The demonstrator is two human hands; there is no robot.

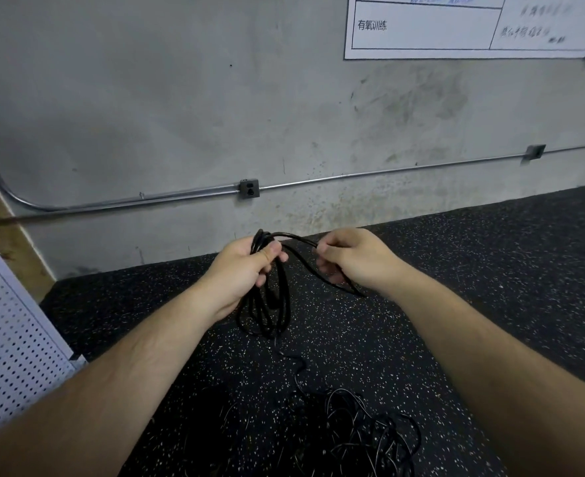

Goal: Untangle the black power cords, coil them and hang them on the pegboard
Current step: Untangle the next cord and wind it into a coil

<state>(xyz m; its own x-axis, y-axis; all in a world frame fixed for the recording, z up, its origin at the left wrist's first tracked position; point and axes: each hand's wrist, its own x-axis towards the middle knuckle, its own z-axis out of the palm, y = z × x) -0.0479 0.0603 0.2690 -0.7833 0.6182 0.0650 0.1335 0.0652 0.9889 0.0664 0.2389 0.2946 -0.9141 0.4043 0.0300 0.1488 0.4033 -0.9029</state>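
Since the left hand [241, 270] gripped the hanging coil [272, 304] and the right hand [351, 258] pinched the next loop, with the cord's tail trailing into the pile [353, 432] on the floor, a hard pull could've snagged it and spilled loops.

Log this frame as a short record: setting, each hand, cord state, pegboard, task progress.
setting: speckled black floor against a grey concrete wall with a metal conduit
left hand: closed around the top of hanging loops of black cord
right hand: fingers pinch a strand that runs over from the left hand
loose cords: tangled pile on the floor below, one strand leading up to the loops
pegboard: white, at left edge, no cord on the visible part
progress: coiling under way, nothing hung yet
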